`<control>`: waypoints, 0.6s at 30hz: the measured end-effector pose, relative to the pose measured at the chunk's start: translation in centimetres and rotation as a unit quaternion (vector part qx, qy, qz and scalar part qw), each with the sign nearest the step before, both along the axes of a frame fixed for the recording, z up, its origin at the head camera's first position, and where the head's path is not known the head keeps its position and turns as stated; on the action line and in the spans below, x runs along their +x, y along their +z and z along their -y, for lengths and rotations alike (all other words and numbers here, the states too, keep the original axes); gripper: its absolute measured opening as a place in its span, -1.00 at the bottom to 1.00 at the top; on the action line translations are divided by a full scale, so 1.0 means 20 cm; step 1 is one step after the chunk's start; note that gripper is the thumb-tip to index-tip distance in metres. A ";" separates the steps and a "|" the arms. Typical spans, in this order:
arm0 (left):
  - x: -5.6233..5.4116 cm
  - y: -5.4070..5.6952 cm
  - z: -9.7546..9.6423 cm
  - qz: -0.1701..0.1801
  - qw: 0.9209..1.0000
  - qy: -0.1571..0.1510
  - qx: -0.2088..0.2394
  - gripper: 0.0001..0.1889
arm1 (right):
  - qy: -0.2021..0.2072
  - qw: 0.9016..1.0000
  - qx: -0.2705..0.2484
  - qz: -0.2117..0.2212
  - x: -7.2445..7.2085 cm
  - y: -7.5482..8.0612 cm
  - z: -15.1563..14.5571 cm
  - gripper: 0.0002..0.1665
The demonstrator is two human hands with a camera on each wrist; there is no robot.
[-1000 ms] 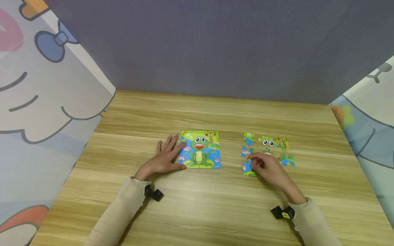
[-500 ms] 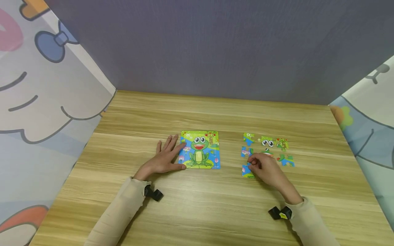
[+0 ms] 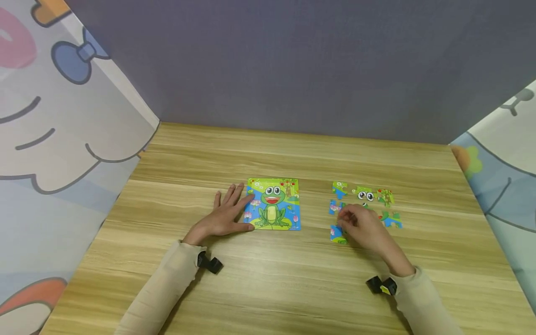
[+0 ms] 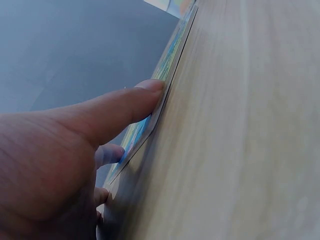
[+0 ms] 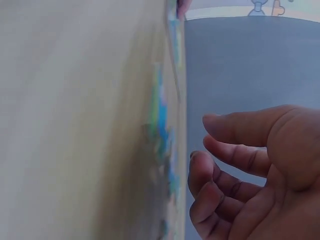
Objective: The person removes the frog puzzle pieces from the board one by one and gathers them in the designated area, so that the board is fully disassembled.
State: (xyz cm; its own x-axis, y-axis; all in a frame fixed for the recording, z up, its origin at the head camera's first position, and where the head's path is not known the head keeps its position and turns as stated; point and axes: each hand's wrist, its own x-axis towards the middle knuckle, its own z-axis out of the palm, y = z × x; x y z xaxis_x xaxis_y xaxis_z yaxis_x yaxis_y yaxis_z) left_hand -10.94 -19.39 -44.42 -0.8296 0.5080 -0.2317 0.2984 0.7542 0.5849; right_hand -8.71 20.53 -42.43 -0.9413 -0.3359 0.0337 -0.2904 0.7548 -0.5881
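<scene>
The left hand [image 3: 222,218] lies spread at the left edge of a square frog jigsaw puzzle [image 3: 272,207], its thumb and fingertips resting on the board. In the left wrist view, the left thumb [image 4: 135,102] presses the puzzle's edge. Over a group of loose puzzle pieces hovers the right hand [image 3: 368,228], fingers loosely bent. In the right wrist view, nothing shows between the right thumb [image 5: 240,126] and fingers. Just under its fingertips lie a blue-and-green corner piece [image 3: 336,234] and a flower piece [image 3: 333,207]. The hand hides other pieces.
Loose pieces around the right hand include a top-left corner piece [image 3: 339,190], an eyes piece [image 3: 365,195], a tree piece [image 3: 386,197] and a blue-green piece [image 3: 392,219]. A grey panel [image 3: 301,70] stands behind the wooden table [image 3: 284,284].
The lower corner piece has shifted slightly toward the person. The right hand moved slightly and now covers more of the frog's mouth piece. The left hand stays on the puzzle.
</scene>
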 end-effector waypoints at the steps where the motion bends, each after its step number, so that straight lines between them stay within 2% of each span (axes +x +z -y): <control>1: 0.00 0.00 0.00 -0.001 1.000 0.000 -0.001 -0.05 | 0.003 1.000 -0.003 -0.001 0.00 0.01 0.01 -0.93; 7: 0.00 -0.01 0.00 -0.002 1.000 0.001 -0.002 -0.05 | 0.024 0.999 -0.023 0.003 -0.04 0.06 0.07 -0.89; 18: 0.00 -0.01 0.00 -0.005 1.000 0.000 -0.004 -0.05 | 0.053 0.996 -0.069 0.032 -0.09 0.12 0.26 -0.83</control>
